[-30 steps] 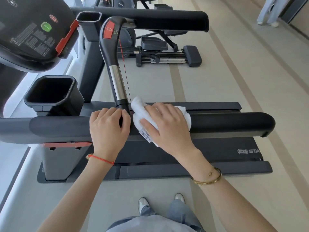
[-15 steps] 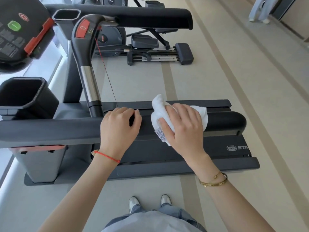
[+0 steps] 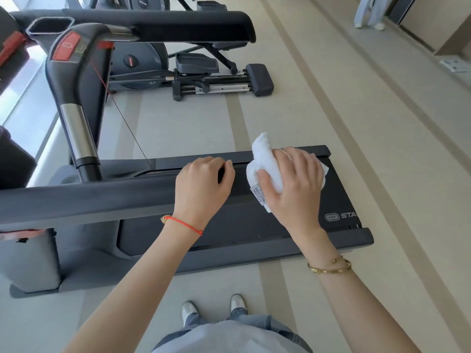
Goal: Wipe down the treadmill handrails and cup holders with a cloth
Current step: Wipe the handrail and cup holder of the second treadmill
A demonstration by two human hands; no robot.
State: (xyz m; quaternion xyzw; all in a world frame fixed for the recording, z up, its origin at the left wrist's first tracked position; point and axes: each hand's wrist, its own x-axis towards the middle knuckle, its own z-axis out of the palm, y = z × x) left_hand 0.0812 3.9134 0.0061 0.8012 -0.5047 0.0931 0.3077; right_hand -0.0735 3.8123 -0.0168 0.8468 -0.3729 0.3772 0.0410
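Note:
The near dark handrail [image 3: 89, 200] runs in from the left, across the treadmill deck [image 3: 254, 225]. My left hand [image 3: 201, 187] sits on top of it, fingers curled over the far side. Just to its right, my right hand [image 3: 295, 184] presses a bunched white cloth [image 3: 262, 161] with a small label over the rail's end, hiding the tip. The far handrail [image 3: 178, 24] crosses the top. An open cup holder [image 3: 51, 25] sits at the top left. The near cup holder is a dark shape cut off by the left edge.
A curved grip post [image 3: 76, 118] with a steel section and a red button rises from the near rail on the left, with a thin red cord hanging from it. An elliptical machine [image 3: 204, 72] stands beyond. A person's legs [image 3: 369, 11] show at the far top right.
My right hand has slid the cloth rightward along the near rail to its end. My left hand followed it to the right, away from the grip post.

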